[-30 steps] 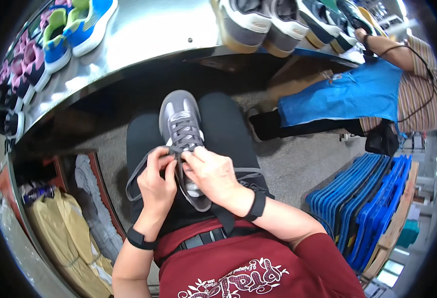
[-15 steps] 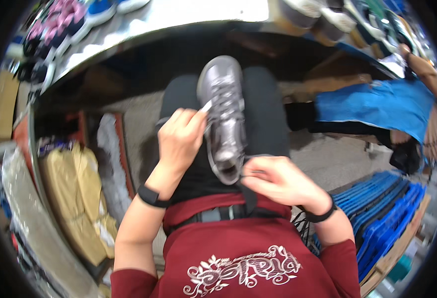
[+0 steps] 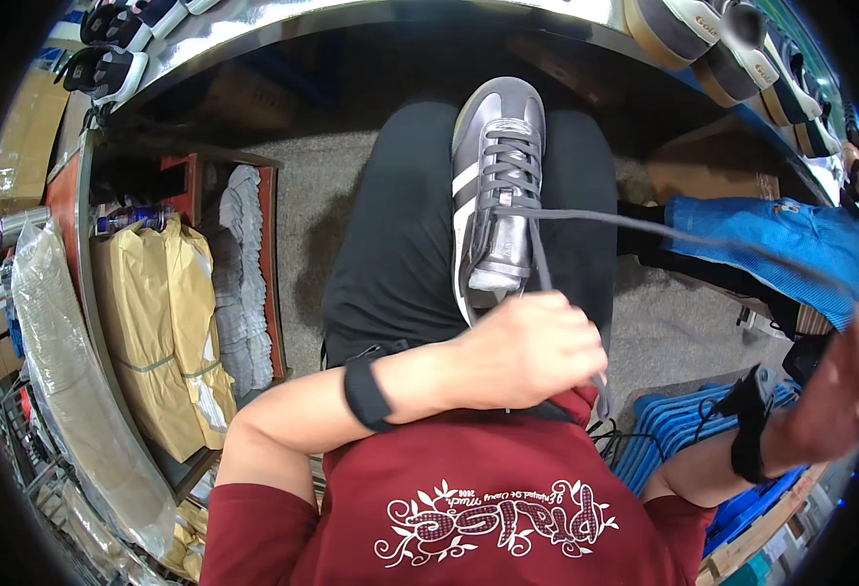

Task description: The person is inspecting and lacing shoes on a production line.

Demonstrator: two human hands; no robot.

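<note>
A grey and silver sneaker point(image 3: 467, 205) with white side stripes rests between my thighs, toe pointing away. Its grey shoelace point(image 3: 566, 214) is threaded through the front eyelets, and two long ends come off the upper part. My left hand point(image 3: 532, 352) is closed over one end just right of the shoe's heel opening; the tip hangs out below the fist. Far to the right, my right hand point(image 3: 833, 391) is raised and smeared by motion. The other lace end stretches across to its fingertips. White stuffing shows at the shoe's opening, partly hidden by my left hand.
A metal-edged bench point(image 3: 351, 20) curves ahead, bearing several shoes point(image 3: 678, 29). Brown paper bundles point(image 3: 137, 313) and a plastic-wrapped roll point(image 3: 78, 371) lie on the left. Blue crates point(image 3: 659, 430) are stacked at right, near a person in blue clothing point(image 3: 761, 239).
My left hand has crossed from the shoe's left side to the right of its heel. My right hand has swung far right, drawing a lace end out. The shoe appears farther right in view.
</note>
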